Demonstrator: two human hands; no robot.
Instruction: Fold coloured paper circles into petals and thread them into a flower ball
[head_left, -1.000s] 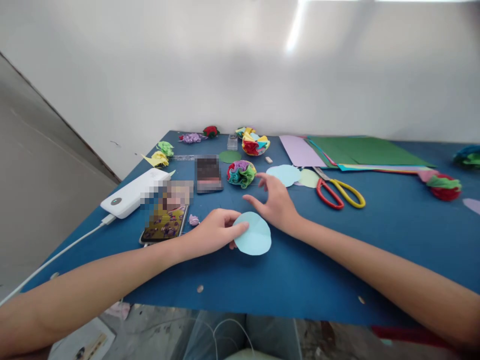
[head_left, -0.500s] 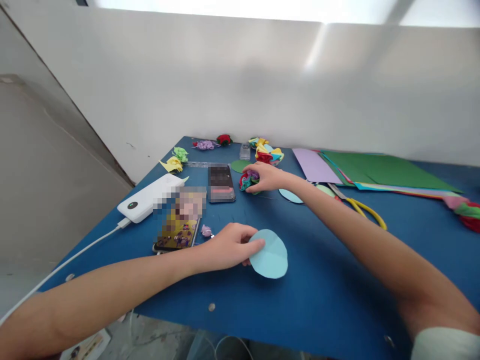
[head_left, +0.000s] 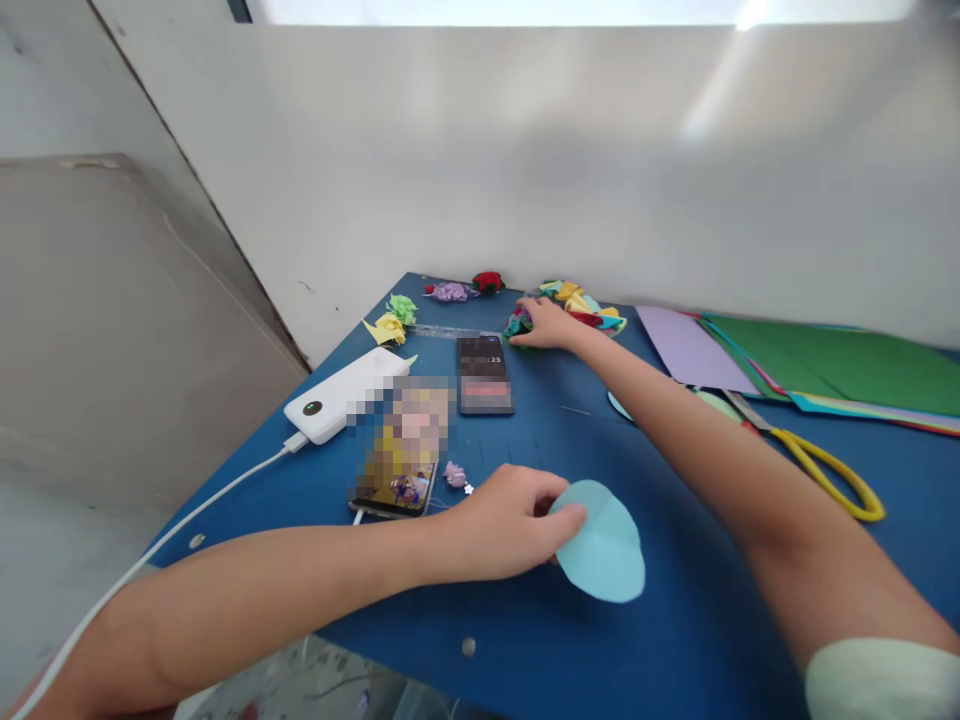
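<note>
Pinched between thumb and fingers of my left hand (head_left: 514, 525) is a pale blue paper circle (head_left: 606, 550), raised above the near part of the table. My right hand (head_left: 553, 325) reaches to the back and has its fingers closed around a multicoloured paper flower (head_left: 517, 322), partly hidden by them. Close behind that hand lie more paper flowers (head_left: 574, 298) in yellow, red and blue. Another pale blue paper circle (head_left: 618, 405) shows only as a sliver beside my right forearm.
A phone (head_left: 484, 375), a second phone (head_left: 405, 480) and a white power bank (head_left: 346, 395) with a cable occupy the left side. Yellow-handled scissors (head_left: 829, 470) and stacked coloured paper (head_left: 840, 355) lie right. Small crumpled flowers (head_left: 450, 291) sit near the wall.
My right hand has gone from open to gripping the multicoloured flower, and has carried it back towards the other flowers. The left hand keeps the blue circle. The view has swung left.
</note>
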